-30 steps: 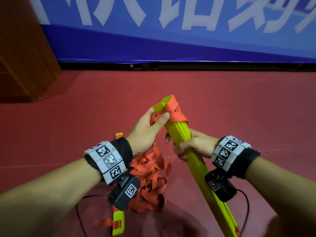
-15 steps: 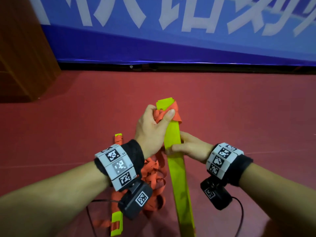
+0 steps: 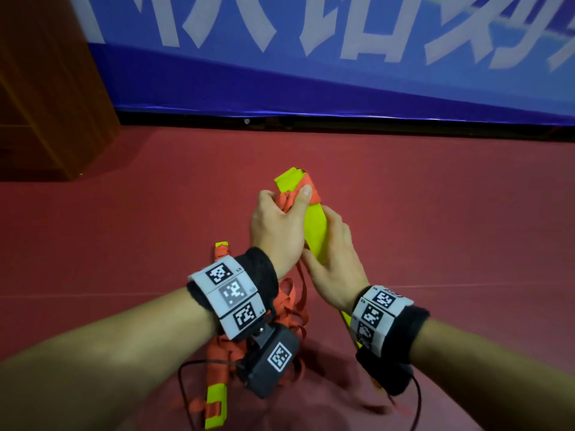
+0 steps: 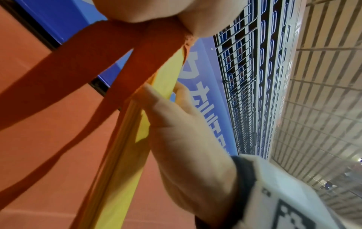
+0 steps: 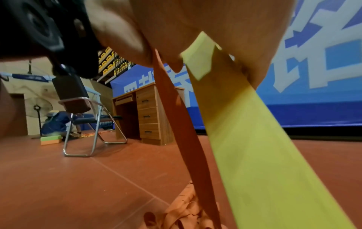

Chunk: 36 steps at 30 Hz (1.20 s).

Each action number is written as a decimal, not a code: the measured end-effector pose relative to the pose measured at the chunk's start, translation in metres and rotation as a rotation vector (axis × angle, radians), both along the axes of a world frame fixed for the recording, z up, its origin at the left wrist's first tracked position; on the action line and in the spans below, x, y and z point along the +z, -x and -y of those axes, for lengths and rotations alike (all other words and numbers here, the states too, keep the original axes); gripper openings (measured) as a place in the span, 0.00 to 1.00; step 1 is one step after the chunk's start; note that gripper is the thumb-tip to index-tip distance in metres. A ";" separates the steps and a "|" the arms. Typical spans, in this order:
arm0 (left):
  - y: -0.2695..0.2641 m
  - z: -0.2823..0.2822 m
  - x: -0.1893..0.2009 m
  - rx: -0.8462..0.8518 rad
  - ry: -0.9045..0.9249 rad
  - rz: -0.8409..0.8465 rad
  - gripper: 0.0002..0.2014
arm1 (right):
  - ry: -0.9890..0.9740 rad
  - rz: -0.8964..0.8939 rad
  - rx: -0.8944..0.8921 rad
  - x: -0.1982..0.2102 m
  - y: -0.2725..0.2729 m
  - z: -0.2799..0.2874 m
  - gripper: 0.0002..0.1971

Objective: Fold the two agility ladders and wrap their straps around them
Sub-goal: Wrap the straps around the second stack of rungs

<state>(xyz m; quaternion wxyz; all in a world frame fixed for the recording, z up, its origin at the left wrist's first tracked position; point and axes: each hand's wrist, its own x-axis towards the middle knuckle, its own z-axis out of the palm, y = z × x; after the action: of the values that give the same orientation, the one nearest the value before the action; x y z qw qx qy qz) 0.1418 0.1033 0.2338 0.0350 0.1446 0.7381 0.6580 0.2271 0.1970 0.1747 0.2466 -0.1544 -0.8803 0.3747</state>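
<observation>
I hold a bundle of stacked yellow ladder rungs (image 3: 315, 231) upright over the red floor. Orange strap (image 3: 312, 188) is wound round its top end. My left hand (image 3: 289, 200) pinches that strap against the bundle, thumb on top. Just below it, my right hand (image 3: 329, 244) grips the bundle's middle. Loose strap (image 4: 88, 77) runs from my left hand down to a heap (image 3: 289, 306) under my wrists. The right wrist view shows the yellow bundle (image 5: 264, 155) and one strap (image 5: 186, 131) hanging to the heap (image 5: 186, 209). A second ladder (image 3: 217, 399), yellow wrapped in orange, lies on the floor at lower left.
A blue banner wall (image 3: 311, 73) stands ahead and a wooden desk (image 3: 46, 104) at far left. The right wrist view shows that desk (image 5: 149, 114), a folding chair (image 5: 92, 120), a crouched person (image 5: 54, 122) and a fan behind. Red floor (image 3: 451, 213) stretches to the right.
The yellow bundle has swung from a slant to nearly upright and closer to me. My right hand has slid up it toward my left hand, which still pinches the strap at the top.
</observation>
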 end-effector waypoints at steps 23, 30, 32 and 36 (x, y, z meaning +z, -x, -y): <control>0.019 0.037 0.020 -0.302 0.221 -0.314 0.23 | -0.018 0.076 -0.078 0.026 0.005 -0.025 0.29; 0.015 0.037 0.020 -0.229 0.283 -0.510 0.15 | -0.197 0.211 -0.158 0.026 0.005 -0.032 0.30; 0.018 0.033 0.018 -0.315 0.275 -0.392 0.15 | -0.243 0.258 -0.167 0.026 0.004 -0.032 0.30; 0.020 0.026 0.019 -0.475 0.196 -0.049 0.15 | -0.348 0.309 -0.160 0.024 0.002 -0.034 0.29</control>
<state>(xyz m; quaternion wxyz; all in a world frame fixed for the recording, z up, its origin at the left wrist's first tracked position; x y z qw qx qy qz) 0.1221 0.0772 0.2528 0.1845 0.3257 0.7444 0.5530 0.2247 0.2311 0.1988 0.1608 -0.2344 -0.9438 0.1685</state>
